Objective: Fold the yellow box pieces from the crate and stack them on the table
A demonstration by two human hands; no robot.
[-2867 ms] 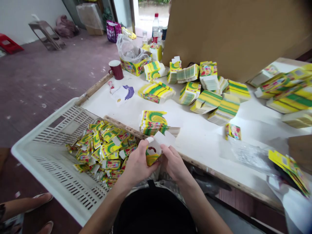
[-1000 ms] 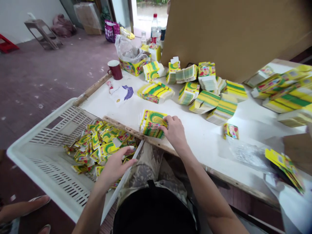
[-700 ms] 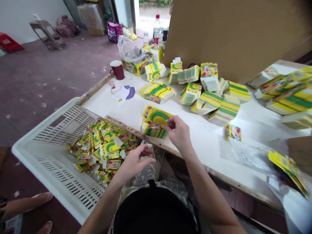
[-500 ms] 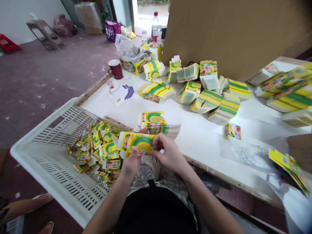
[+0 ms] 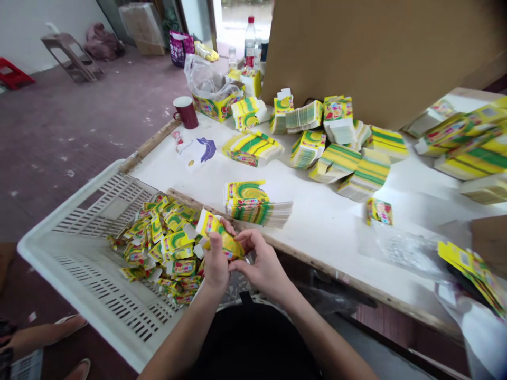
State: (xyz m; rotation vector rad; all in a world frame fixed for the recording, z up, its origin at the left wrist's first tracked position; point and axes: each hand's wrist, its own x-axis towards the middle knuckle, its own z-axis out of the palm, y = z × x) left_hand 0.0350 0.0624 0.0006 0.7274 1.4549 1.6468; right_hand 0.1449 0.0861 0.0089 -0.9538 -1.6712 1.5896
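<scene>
Between my two hands is a small yellow and green carton (image 5: 222, 238), tilted and partly covered by fingers. My left hand (image 5: 217, 264) is closed round its left side, thumb on the front. At the carton's right end the fingers and thumb of my right hand (image 5: 259, 261) pinch it. Just beyond, on the table, lies a fanned stack of flat cartons (image 5: 253, 203). To the left of my hands a white plastic crate (image 5: 91, 264) holds a heap of small folded cartons (image 5: 170, 240).
Bundles of flat cartons (image 5: 336, 161) spread over the white table (image 5: 317, 221). A maroon mug (image 5: 187, 113) stands near its left edge. A large cardboard sheet (image 5: 356, 58) rises behind. At right lies a clear plastic bag (image 5: 412, 250). Another person's feet (image 5: 69, 322) show at lower left.
Both hands have drawn the carton slightly down toward my body and tilted it. It looked long and flat before; now it appears shorter, its right end folded or hidden by my right fingers.
</scene>
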